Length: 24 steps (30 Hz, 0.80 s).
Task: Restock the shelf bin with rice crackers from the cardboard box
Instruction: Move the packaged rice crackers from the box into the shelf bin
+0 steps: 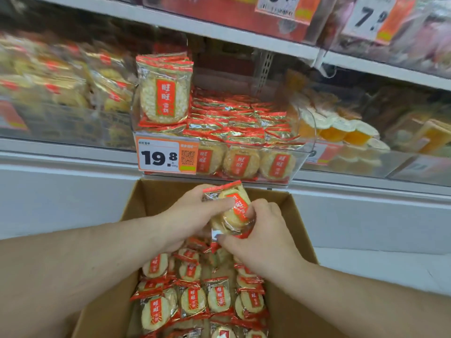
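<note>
Both hands, left (pixel 192 215) and right (pixel 263 230), grip a cracker stack (pixel 231 211) over the cardboard box (pixel 156 191); the price tag (pixel 167 156) covers the bin's (pixel 296 164) left front.

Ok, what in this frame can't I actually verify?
- Head view: how many packets the hands hold; left hand and right hand cover the held stack.
- Cardboard box: its near end is cut off by the bottom edge.
- Neighbouring bins: contents lost to motion blur.
- Price tag: small print too small to read.
</note>
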Motion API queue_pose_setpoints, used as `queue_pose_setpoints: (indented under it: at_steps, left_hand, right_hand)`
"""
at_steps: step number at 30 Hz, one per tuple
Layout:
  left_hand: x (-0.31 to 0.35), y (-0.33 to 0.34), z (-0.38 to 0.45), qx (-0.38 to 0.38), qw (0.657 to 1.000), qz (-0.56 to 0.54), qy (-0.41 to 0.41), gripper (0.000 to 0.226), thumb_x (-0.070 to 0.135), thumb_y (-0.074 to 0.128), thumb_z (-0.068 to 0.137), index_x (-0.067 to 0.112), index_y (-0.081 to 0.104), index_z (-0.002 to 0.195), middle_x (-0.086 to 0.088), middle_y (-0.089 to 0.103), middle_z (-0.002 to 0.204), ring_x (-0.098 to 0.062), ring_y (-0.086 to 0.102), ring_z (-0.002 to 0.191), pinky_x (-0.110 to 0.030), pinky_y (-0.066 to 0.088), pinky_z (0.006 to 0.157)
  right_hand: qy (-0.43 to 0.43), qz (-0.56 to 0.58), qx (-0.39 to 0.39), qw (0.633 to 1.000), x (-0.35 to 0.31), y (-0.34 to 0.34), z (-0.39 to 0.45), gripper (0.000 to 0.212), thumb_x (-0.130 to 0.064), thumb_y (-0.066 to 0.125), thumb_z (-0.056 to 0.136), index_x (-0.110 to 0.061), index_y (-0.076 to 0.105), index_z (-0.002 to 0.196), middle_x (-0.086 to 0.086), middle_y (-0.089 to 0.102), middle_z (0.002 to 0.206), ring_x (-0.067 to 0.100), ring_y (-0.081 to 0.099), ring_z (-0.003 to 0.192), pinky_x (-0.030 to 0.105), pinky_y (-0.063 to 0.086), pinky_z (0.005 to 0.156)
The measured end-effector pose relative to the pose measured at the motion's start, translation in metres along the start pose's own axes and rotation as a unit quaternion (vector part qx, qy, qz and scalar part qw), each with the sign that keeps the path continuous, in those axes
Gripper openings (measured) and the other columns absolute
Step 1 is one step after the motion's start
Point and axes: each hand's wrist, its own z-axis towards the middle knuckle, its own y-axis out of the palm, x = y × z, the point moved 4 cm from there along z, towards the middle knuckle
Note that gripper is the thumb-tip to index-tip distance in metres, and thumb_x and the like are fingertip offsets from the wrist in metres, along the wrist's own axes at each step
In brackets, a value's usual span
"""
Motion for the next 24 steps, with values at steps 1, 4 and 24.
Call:
queue_pose_setpoints:
  at_steps: [1,4,24]
  left_hand:
    - [0.004,-0.004,-0.007,0.012,1.0,0.016,0.022,0.037,0.023,0.079,0.08,0.03,0.06,0.111,0.001,0.076,0.095,-0.02,0.073,0.087,-0.042,0.06,0.08]
    - [0.024,-0.01,-0.013,0.027,0.996,0.06,0.061,0.053,0.017,0.086,0.069,0.035,0.06,0.112,-0.002,0.075,0.091,-0.025,0.073,0.084,-0.048,0.059,0.082]
    - [0.116,-0.018,-0.031,0.089,0.921,0.17,0.338,0.066,0.02,0.072,0.083,0.044,0.034,0.13,0.008,0.053,0.121,-0.001,0.055,0.102,-0.015,0.046,0.075]
  right_hand:
    - [-0.007,-0.006,0.003,1.0,-0.005,-0.005,-0.002,0.056,-0.067,0.071,0.054,-0.034,0.041,0.088,-0.015,0.043,0.094,0.005,0.049,0.084,0.03,0.05,0.076]
    - [0.001,0.05,0.023,0.998,-0.012,-0.028,-0.001,0.056,-0.073,0.066,0.055,-0.031,0.043,0.085,-0.013,0.053,0.084,0.004,0.05,0.072,0.026,0.044,0.063]
    - [-0.005,0.372,-0.135,0.918,-0.033,-0.089,0.054,0.048,-0.024,0.084,0.071,-0.008,0.066,0.113,0.008,0.075,0.101,0.026,0.071,0.096,0.038,0.052,0.085]
